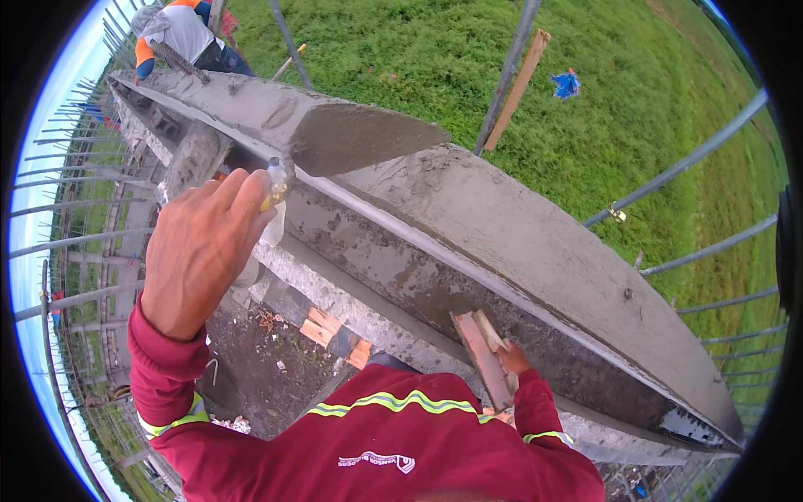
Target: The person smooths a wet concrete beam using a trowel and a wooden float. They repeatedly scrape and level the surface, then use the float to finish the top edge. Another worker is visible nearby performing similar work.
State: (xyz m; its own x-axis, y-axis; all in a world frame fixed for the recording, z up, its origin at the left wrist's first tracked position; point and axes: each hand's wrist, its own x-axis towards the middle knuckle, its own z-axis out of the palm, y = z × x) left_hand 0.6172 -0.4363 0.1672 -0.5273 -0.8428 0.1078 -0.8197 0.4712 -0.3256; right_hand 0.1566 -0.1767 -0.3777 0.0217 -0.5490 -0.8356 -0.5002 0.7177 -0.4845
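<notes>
My left hand (201, 247) is raised over the near side of the concrete gutter, its fingers curled round a clear plastic bottle (277, 180) with some yellow on it. The bottle is partly hidden by my fingers. Lower and to the right, my right hand (514, 358) is closed on the handle of a wooden float (485, 360). That float is held over the gutter channel (393, 263), and its flat board faces the gutter's near edge. Along the channel's far side runs a sloping grey mortar ledge (535, 222). A darker, wet-looking mortar patch (360, 138) covers part of it.
A co-worker (188, 38) in an orange and grey top bends over the ledge's far left end. Metal poles (510, 71) and a wooden plank (519, 92) stand beyond the ledge, above grass. Below on the left lies a dirt floor (276, 368) with debris, far down.
</notes>
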